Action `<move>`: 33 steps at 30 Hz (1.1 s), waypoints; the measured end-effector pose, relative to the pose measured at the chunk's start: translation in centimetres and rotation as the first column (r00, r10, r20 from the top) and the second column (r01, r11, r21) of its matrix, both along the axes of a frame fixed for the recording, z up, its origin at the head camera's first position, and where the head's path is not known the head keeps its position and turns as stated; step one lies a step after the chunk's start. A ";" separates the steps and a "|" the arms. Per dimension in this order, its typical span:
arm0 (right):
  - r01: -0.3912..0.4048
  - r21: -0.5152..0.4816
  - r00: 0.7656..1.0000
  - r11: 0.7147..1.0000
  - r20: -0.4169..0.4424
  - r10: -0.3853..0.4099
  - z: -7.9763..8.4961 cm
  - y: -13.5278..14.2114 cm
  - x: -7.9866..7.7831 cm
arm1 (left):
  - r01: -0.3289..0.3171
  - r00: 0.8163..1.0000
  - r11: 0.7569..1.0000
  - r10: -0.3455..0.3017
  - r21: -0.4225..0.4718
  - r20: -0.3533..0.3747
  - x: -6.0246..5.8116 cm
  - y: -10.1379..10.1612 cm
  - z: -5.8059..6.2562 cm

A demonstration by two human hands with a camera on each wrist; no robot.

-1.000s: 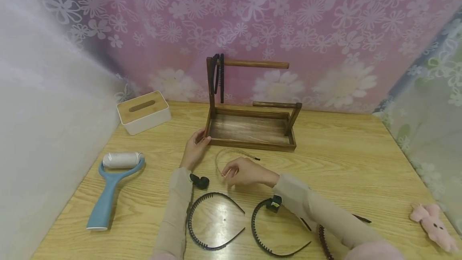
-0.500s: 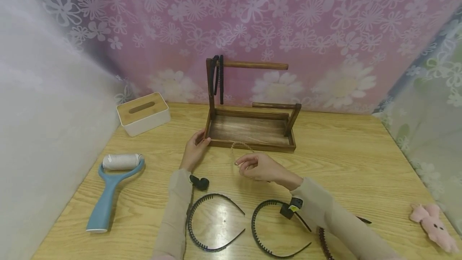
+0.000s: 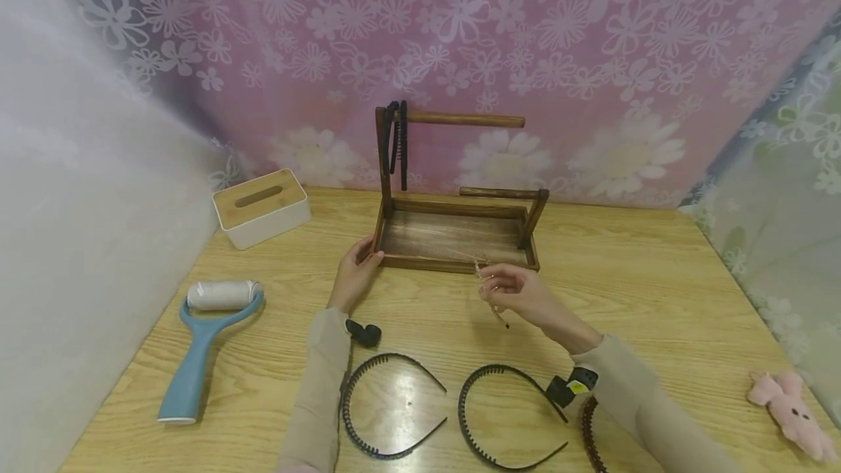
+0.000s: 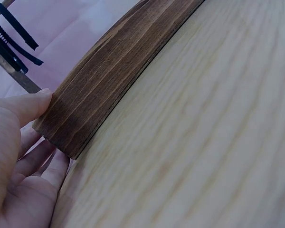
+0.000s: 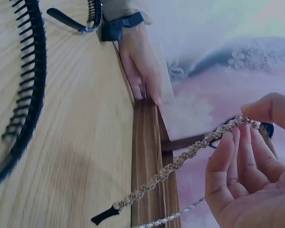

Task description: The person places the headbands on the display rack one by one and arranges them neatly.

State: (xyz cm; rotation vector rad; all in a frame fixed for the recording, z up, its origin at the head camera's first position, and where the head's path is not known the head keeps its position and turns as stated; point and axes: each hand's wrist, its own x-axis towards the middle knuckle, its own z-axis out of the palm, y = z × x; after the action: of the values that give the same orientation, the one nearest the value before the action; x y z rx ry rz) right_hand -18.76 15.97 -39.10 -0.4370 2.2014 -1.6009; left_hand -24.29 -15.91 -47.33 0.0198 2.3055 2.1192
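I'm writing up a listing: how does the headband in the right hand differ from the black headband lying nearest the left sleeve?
The beaded headband is pinched in the right hand; the black headband lies on the table. The beaded headband is light and shiny; the black headband is dark, with comb-like teeth. Both are slim, with a black end showing.

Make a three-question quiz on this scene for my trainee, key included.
1. What does the right hand pinch? A: the tissue box; B: the beaded headband; C: the pink toy.
2. True or false: the left hand holds the rack at a corner.
3. Fill in: the roller's handle is coloured ____.

Key: 1. B. 2. True. 3. Blue.
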 end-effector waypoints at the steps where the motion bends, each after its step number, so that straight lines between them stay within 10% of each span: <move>1: 0.014 -0.006 1.000 1.000 -0.011 -0.014 0.1 0.4 0.1 | 0.000 1.000 1.000 0.000 0.000 0.001 0.0 0.0 -0.1; 12: 0.153 -0.027 0.986 0.988 -0.064 -0.155 0.9 4.7 0.8 | -0.031 1.000 1.000 0.031 -0.002 0.001 -1.6 -0.2 -3.0; 33: 0.250 -0.258 0.950 0.933 -0.119 -0.287 5.5 9.3 -2.7 | -0.041 0.999 0.999 0.041 -0.012 -0.015 -1.4 -0.1 -2.9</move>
State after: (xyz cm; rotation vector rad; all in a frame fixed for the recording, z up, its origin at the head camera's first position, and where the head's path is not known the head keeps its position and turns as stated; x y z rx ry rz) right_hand -21.44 25.27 -33.63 -0.3470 2.2679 -2.0579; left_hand -25.71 -16.01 -50.26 -0.0121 2.3471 2.1308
